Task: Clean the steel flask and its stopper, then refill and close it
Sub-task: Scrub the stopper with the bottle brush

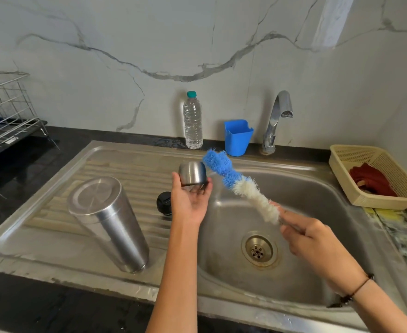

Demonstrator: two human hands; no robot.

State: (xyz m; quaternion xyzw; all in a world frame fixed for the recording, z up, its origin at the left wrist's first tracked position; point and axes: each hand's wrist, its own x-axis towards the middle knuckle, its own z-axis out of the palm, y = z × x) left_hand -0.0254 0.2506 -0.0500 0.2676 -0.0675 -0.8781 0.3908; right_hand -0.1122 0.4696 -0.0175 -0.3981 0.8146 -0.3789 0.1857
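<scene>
Scrubbing appears to be under way on the small parts, as I judge it: the left hand [190, 200] cradles the steel cup lid [192, 173] between thumb and fingertips above the sink's dividing edge, while the right hand [310, 234] grips the handle of the bottle brush [239, 185], whose blue tip lies just beside the lid. The steel flask [108, 222] stands upside down on the drainboard [135, 169], near the front edge of the sink, perhaps already washed; the black stopper [164, 203] sits on the drainboard behind the left hand, and whether it is cleaned I cannot tell. Refilling and closing remain, likely from the water bottle [192, 121] at the back edge of the bench. The basin [305, 188] lies open under the tap [278, 116], giving room for rinsing; the basket [341, 164] crowds the right edge.
</scene>
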